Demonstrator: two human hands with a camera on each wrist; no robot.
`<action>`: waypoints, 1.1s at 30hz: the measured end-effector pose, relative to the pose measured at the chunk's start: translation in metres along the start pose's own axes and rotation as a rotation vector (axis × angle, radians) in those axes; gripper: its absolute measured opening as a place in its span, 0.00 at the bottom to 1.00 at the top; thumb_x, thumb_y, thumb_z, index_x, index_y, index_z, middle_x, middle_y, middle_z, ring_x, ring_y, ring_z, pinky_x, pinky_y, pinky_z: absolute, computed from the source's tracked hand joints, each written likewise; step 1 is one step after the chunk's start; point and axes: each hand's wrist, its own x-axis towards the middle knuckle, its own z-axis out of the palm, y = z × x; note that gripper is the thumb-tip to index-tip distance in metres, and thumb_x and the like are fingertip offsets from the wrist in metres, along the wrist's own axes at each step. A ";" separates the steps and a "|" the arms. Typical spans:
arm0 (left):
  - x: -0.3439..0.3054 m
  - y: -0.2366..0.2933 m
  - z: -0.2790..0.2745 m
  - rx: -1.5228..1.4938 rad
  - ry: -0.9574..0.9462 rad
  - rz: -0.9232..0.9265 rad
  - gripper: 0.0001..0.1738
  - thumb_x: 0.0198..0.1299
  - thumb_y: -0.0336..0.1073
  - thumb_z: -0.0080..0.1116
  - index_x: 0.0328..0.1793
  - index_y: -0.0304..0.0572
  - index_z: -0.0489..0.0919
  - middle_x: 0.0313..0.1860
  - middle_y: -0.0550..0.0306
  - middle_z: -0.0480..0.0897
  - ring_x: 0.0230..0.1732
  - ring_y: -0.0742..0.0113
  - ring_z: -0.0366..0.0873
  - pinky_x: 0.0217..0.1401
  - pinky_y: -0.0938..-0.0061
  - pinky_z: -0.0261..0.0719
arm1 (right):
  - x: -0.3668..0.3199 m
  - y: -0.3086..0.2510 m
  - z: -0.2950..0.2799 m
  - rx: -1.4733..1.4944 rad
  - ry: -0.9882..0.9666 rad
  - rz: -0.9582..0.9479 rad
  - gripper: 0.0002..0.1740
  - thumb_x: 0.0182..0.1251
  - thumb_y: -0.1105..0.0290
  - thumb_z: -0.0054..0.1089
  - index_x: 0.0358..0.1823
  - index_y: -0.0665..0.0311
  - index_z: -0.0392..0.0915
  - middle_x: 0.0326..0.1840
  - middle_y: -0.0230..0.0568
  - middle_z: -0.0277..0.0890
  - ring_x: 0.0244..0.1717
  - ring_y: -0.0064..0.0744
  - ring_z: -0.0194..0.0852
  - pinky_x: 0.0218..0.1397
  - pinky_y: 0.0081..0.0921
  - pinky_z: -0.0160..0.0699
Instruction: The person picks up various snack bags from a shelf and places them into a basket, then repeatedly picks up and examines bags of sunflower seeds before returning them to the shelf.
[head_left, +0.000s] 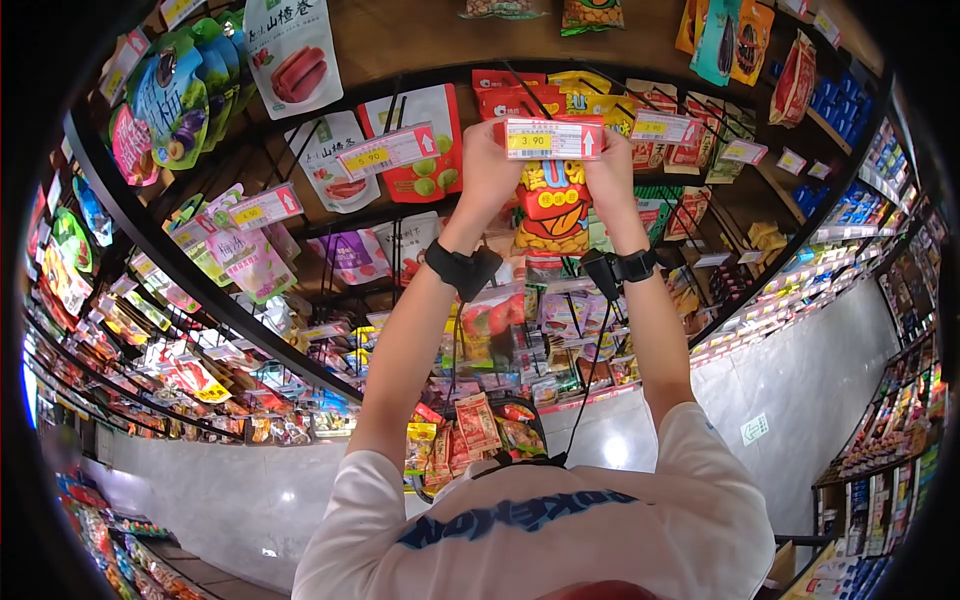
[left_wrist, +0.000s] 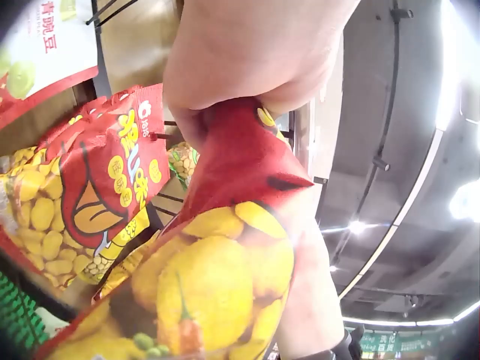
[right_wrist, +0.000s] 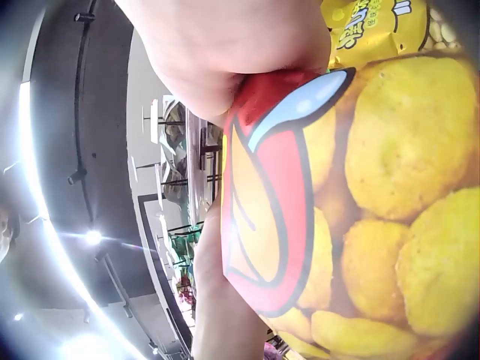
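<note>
A red and yellow snack bag (head_left: 553, 208) with a cartoon mouth hangs upright between both hands, just below a price tag (head_left: 556, 139) reading 3.90. My left hand (head_left: 490, 175) grips one upper edge of it; the left wrist view shows fingers bunching the bag's red top corner (left_wrist: 238, 142). On the opposite edge, my right hand (head_left: 612, 178) pinches the other upper corner, seen close up in the right wrist view beside the printed tongue (right_wrist: 259, 217). Part of the fingers is hidden behind the price tag in the head view.
Similar red bags (left_wrist: 94, 180) and yellow bags (head_left: 575, 85) hang on hooks behind. Green and white pouches (head_left: 412, 140) hang to the left, under more price tags. A dark curved rack bar (head_left: 220, 290) crosses the left side. Below, a basket holds several snack packs (head_left: 478, 425).
</note>
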 end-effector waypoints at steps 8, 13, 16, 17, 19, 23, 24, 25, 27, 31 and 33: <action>0.000 0.003 0.000 -0.109 -0.021 -0.163 0.09 0.59 0.20 0.65 0.46 0.31 0.87 0.41 0.55 0.90 0.42 0.74 0.85 0.46 0.75 0.83 | -0.002 -0.016 0.002 -0.147 -0.030 0.008 0.10 0.68 0.74 0.65 0.46 0.73 0.85 0.42 0.39 0.88 0.42 0.19 0.81 0.47 0.22 0.79; -0.002 0.004 -0.003 0.084 -0.036 0.037 0.11 0.55 0.18 0.64 0.45 0.29 0.86 0.39 0.51 0.90 0.41 0.73 0.86 0.45 0.74 0.83 | 0.000 0.001 0.001 -0.147 -0.042 -0.081 0.09 0.68 0.75 0.64 0.45 0.73 0.86 0.42 0.38 0.88 0.42 0.18 0.81 0.46 0.22 0.79; -0.003 0.003 -0.003 0.103 -0.029 0.078 0.11 0.55 0.18 0.63 0.45 0.29 0.86 0.39 0.51 0.90 0.41 0.73 0.86 0.45 0.75 0.83 | 0.002 0.006 0.003 -0.208 -0.020 -0.153 0.09 0.66 0.76 0.63 0.44 0.73 0.85 0.39 0.39 0.89 0.40 0.18 0.81 0.45 0.23 0.79; -0.002 0.003 -0.003 0.102 -0.033 0.083 0.11 0.55 0.18 0.63 0.45 0.29 0.86 0.39 0.51 0.90 0.41 0.73 0.86 0.45 0.74 0.83 | 0.002 0.004 0.004 -0.242 -0.007 -0.173 0.09 0.66 0.76 0.63 0.44 0.73 0.85 0.38 0.40 0.89 0.39 0.19 0.82 0.44 0.24 0.79; 0.001 -0.001 -0.003 0.082 -0.034 0.088 0.11 0.56 0.17 0.62 0.45 0.28 0.86 0.39 0.51 0.90 0.41 0.73 0.86 0.45 0.75 0.83 | 0.000 0.004 0.005 -0.294 0.020 -0.218 0.09 0.65 0.77 0.62 0.43 0.73 0.85 0.36 0.43 0.88 0.37 0.21 0.82 0.43 0.25 0.79; 0.000 -0.014 0.001 -0.039 -0.007 0.025 0.10 0.60 0.18 0.60 0.47 0.28 0.85 0.42 0.53 0.90 0.43 0.73 0.85 0.47 0.75 0.83 | -0.003 -0.004 0.010 -0.377 0.074 -0.312 0.09 0.63 0.77 0.61 0.42 0.72 0.85 0.33 0.45 0.87 0.33 0.22 0.82 0.40 0.25 0.79; 0.000 -0.018 0.002 -0.092 0.004 -0.023 0.10 0.62 0.18 0.59 0.48 0.29 0.85 0.43 0.53 0.89 0.44 0.73 0.85 0.49 0.76 0.83 | -0.003 -0.004 0.009 -0.396 0.059 -0.282 0.09 0.64 0.77 0.61 0.43 0.72 0.85 0.34 0.43 0.87 0.35 0.20 0.81 0.41 0.25 0.79; 0.000 -0.021 0.004 -0.144 0.013 -0.068 0.10 0.64 0.19 0.59 0.49 0.30 0.85 0.45 0.54 0.89 0.45 0.73 0.85 0.50 0.76 0.83 | -0.002 -0.004 0.008 -0.414 0.046 -0.254 0.08 0.65 0.77 0.62 0.43 0.73 0.84 0.35 0.41 0.87 0.37 0.18 0.80 0.42 0.24 0.78; 0.000 -0.027 0.008 -0.275 0.023 -0.131 0.10 0.65 0.19 0.59 0.50 0.30 0.84 0.46 0.53 0.89 0.46 0.71 0.86 0.50 0.75 0.85 | -0.001 -0.003 0.006 -0.347 0.040 -0.150 0.08 0.68 0.75 0.62 0.44 0.72 0.84 0.37 0.39 0.88 0.38 0.19 0.80 0.42 0.24 0.78; 0.002 -0.022 0.013 -0.202 0.083 -0.133 0.09 0.62 0.18 0.60 0.46 0.30 0.86 0.42 0.54 0.90 0.42 0.73 0.85 0.47 0.74 0.84 | 0.000 0.001 0.005 -0.143 0.032 -0.017 0.09 0.71 0.74 0.60 0.46 0.71 0.85 0.42 0.36 0.87 0.41 0.19 0.80 0.45 0.23 0.78; -0.004 -0.019 0.012 -0.091 0.113 -0.068 0.08 0.59 0.18 0.60 0.44 0.29 0.86 0.39 0.53 0.90 0.40 0.73 0.85 0.45 0.74 0.83 | -0.002 0.008 0.005 -0.058 0.016 0.018 0.09 0.72 0.75 0.59 0.46 0.71 0.85 0.43 0.35 0.87 0.43 0.19 0.80 0.47 0.23 0.78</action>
